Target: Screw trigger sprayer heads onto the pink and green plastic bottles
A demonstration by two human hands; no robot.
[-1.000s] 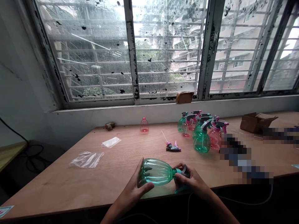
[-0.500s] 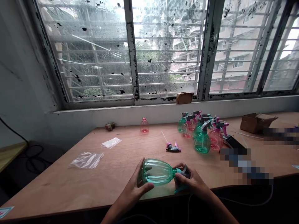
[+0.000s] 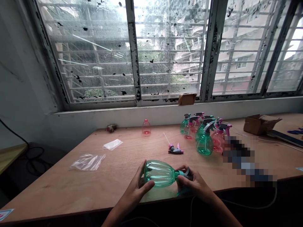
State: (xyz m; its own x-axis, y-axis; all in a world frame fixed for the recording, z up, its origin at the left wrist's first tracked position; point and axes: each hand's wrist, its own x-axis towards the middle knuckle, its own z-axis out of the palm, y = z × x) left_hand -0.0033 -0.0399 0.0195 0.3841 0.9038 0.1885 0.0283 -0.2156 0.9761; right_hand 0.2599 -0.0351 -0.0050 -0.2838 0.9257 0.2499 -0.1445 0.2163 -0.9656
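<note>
A clear green spray bottle [image 3: 159,173] lies on its side in the air over the table's front edge, its neck pointing right. Around its base end, my left hand [image 3: 139,186] is closed, with the thumb along the near side. My right hand [image 3: 193,183] grips the dark grey and teal spray head [image 3: 187,175] at the neck. The trigger points down, and part of the head is hidden by my fingers. Beyond the bottle, a loose pink and black spray head [image 3: 175,149] with a thin tube rests on the table.
Several green and pink spray bottles [image 3: 204,145] stand together at the right. A pink bottle without a head [image 3: 146,127] stands at the back. Plastic bags [image 3: 88,162] lie at the left. An open cardboard box [image 3: 260,123] is at the back right, on the wooden table [image 3: 71,192].
My left hand has shifted very slightly on the green bottle. My right hand stays on the spray head. The bottles on the table have not moved.
</note>
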